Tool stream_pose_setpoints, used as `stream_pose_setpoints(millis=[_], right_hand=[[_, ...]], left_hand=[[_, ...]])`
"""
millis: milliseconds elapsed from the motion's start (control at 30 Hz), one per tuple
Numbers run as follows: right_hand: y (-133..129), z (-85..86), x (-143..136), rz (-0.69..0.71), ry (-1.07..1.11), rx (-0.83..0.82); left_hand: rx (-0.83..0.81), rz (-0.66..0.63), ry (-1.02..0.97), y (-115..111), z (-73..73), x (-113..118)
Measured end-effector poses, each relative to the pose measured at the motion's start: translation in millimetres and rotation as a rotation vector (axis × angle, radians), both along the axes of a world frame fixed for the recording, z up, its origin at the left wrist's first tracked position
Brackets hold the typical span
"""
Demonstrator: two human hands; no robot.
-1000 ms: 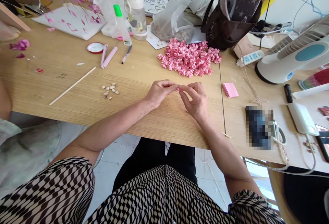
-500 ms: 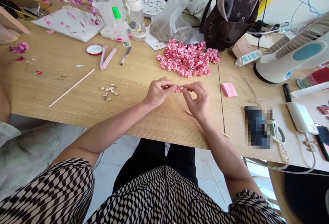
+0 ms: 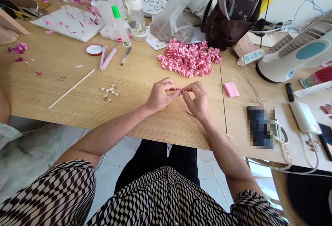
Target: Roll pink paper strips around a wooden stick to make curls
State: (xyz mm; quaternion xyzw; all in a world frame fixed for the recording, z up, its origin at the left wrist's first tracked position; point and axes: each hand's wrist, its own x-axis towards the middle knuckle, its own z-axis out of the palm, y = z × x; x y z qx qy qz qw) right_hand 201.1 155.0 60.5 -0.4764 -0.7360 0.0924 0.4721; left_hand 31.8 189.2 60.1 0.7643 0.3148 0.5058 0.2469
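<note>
My left hand [image 3: 164,94] and my right hand [image 3: 196,99] meet fingertip to fingertip above the wooden table [image 3: 145,125]. Both pinch a small pink curled paper piece [image 3: 181,92], mostly covered by the fingers. Just beyond them lies a heap of curled pink paper pieces [image 3: 188,60]. A stack of pink paper squares [image 3: 231,90] sits to the right of my right hand. Under that hand a thin wooden stick [image 3: 191,114] shows in part. Several pale shells or seeds [image 3: 109,92] are scattered left of my left hand.
A long stick [image 3: 71,89], folded pink strips [image 3: 108,59], a pen [image 3: 126,56] and a red-rimmed lid [image 3: 94,49] lie leftward. Behind stand a water bottle [image 3: 136,15], a plastic bag [image 3: 172,22] and a dark bag [image 3: 220,22]. A white fan [image 3: 290,60] and scissors [image 3: 282,132] are at right.
My fingertips have drawn closer together, and less of the pink paper piece shows between them. My right hand has shifted slightly left. The things on the table stay put.
</note>
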Motion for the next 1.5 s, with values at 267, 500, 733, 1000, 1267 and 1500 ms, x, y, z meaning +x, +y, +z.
stream_pose_setpoints(millis=[267, 500, 733, 1000, 1267, 1500], right_hand=[[-1.5, 6.5, 3.5, 0.124, 0.053, -0.162], [-1.6, 7.9, 6.7, 0.277, 0.305, -0.427], [-0.2, 7.7, 7.4, 0.281, 0.313, -0.442], [-1.3, 12.7, 9.8, 0.239, 0.154, -0.314], [-0.8, 16.8, 13.3, 0.24, 0.056, -0.254], [-0.1, 15.9, 15.0, 0.276, 0.024, -0.242]], left_hand=[[-0.263, -0.206, -0.079, 3.8, -0.9, -1.8], [-0.395, -0.295, -0.164, 4.2, 1.4, -2.4], [-0.471, -0.352, -0.13, 5.8, 4.8, -5.3], [-0.513, -0.427, -0.053, 8.9, 7.8, -8.9], [-0.462, -0.435, -0.003, 11.7, 8.9, -10.3], [-0.398, -0.407, 0.024, 16.1, 3.4, -10.4]])
